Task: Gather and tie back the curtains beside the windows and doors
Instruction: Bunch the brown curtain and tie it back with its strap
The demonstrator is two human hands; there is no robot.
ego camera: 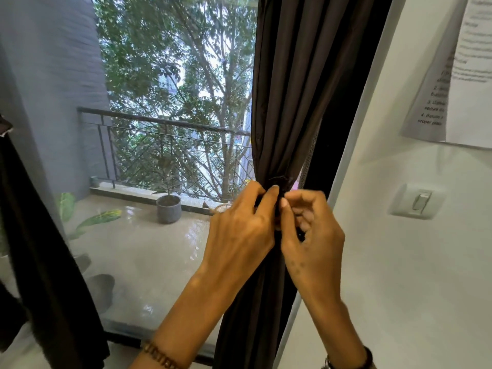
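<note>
A dark brown curtain (298, 89) hangs gathered into a narrow bunch at the right side of the glass door, against the white frame. A dark tie-back (279, 182) wraps the bunch at its narrowest point. My left hand (239, 227) pinches the tie and the fabric from the left, thumb and fingers curled on it. From the right, my right hand (311, 230) pinches the tie's end, fingertips almost meeting the left hand's. Both hands hide most of the tie. A second dark curtain (45, 262) hangs at the far left.
The white wall on the right carries a light switch (418, 201) and taped paper sheets (458, 70). Through the mesh-covered glass lie a wet balcony floor, a grey plant pot (168, 209), a metal railing (165, 123) and trees.
</note>
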